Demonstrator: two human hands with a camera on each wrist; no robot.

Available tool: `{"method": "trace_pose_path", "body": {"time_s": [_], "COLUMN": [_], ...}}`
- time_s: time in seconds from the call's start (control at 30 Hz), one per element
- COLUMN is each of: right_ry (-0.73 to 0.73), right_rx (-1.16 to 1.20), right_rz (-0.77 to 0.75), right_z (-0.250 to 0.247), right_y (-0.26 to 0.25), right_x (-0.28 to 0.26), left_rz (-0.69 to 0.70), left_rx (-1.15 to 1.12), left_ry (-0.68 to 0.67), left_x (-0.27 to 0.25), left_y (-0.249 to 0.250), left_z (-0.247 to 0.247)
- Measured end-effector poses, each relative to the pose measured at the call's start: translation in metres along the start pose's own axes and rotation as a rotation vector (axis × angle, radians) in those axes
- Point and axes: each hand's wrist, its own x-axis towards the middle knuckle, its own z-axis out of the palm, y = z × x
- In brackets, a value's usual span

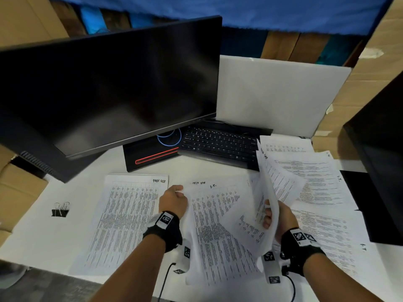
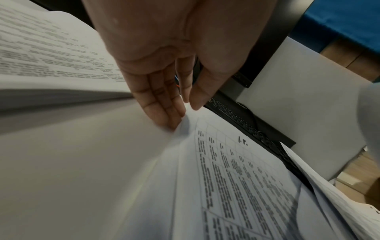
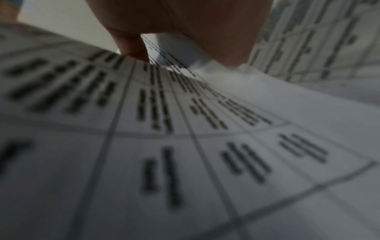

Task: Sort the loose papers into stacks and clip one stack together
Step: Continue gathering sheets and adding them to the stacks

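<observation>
Printed table sheets cover the white desk (image 1: 43,243). A neat stack (image 1: 126,221) headed with handwriting lies at the left. My left hand (image 1: 180,190) pinches the upper left corner of a middle sheet (image 1: 218,225) marked "I.T."; in the left wrist view, the thumb and fingers of this hand (image 2: 183,113) meet at that sheet (image 2: 236,170). My right hand (image 1: 269,214) grips several raised sheets (image 1: 268,182), held upright and bowed. In the right wrist view, the right hand (image 3: 164,53) has its thumb on the blurred sheets (image 3: 185,146). Two black binder clips (image 1: 60,210) lie far left.
More loose sheets (image 1: 316,177) spread over the right side of the desk. A dark monitor (image 1: 109,88) leans over the back left, with a black keyboard (image 1: 220,142) behind the papers. A black box (image 1: 383,162) stands at the right edge. Cardboard surrounds the desk.
</observation>
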Motion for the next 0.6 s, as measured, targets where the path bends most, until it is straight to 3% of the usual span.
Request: {"method": "trace_pose_path", "body": {"time_s": [0.2, 0.4, 0.5, 0.6], "right_ry": [0.047, 0.071, 0.082, 0.102], "right_rx": [0.009, -0.007, -0.019, -0.031], "right_rz": [0.046, 0.061, 0.08, 0.085], "right_z": [-0.008, -0.009, -0.012, -0.014], "right_y": [0.018, 0.023, 0.025, 0.027], "right_x": [0.014, 0.022, 0.027, 0.031], "left_rz": [0.14, 0.385, 0.411, 0.396], "left_rx": [-0.006, 0.253, 0.394, 0.291], "left_ry": [0.045, -0.126, -0.129, -0.141], "left_x": [-0.017, -0.028, -0.026, -0.022], "left_y": [0.009, -0.005, -0.007, -0.002], "left_z": [0.005, 0.018, 0.017, 0.013]}}
